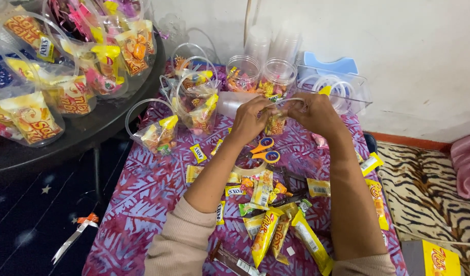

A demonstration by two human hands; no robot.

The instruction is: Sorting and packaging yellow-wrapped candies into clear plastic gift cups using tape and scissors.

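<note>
While both hands pinch it, snack cup (pixel 276 124) hangs btwn L hand (pixel 250 118) & R hand (pixel 312 113).

- Along the left edge of the purple patterned cloth-covered tabletop (pixel 138 204) the cloth lies bare: open passage.
- Far edge: blocked by clear plastic jars of sweets (pixel 260 76) and clear handled cups (pixel 194 99).
- Near edge, middle: crowded with yellow snack sachets (pixel 265 230).
- Orange-handled scissors (pixel 263 151) lie at the centre.

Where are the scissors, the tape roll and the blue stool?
scissors (pixel 262 150), head view, on the orange and blue handles.
tape roll (pixel 249 170), head view, on its near rim.
blue stool (pixel 331 65), head view, on its top edge.
</note>
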